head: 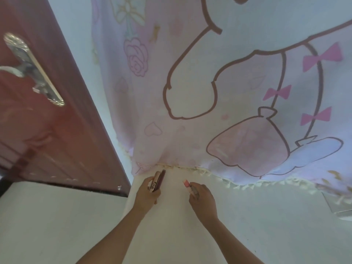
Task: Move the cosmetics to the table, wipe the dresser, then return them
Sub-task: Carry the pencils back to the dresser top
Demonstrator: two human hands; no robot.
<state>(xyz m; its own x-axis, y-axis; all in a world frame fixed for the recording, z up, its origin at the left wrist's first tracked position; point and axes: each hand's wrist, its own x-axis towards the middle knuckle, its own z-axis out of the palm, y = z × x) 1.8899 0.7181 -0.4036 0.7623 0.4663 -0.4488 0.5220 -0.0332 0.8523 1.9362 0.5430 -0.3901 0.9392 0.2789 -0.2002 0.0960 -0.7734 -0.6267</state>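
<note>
A big hanging cloth (228, 88) fills most of what I see. It is pale pink and white, printed with a brown-outlined cartoon figure, pink bows, a rose and faint hearts. Its fringed hem falls to the back edge of the white tabletop (276, 221) in front of me (whether this is the dresser or the table, I cannot tell).

To my left stands a red-brown door (57, 134), with a strip of white wall between it and the cloth. A silver lever handle (32, 69) sits on a long plate in its upper part. At the far right edge of the tabletop lies a clear, flat-looking object (339, 206), partly under the fringe and too cut off to name.

Both my forearms reach forward over the tabletop, the hands near each other but apart, just below the hem. My left hand (147, 193) is curled round two slim cosmetic tubes (157, 180), held together. One is pale with dark lettering, the other dark maroon, and their tips point up toward the fringe. My right hand (202, 199) pinches a small stick with a pink end (187, 184), which juts out toward the left hand. All three cosmetics are held above the white surface.
</note>
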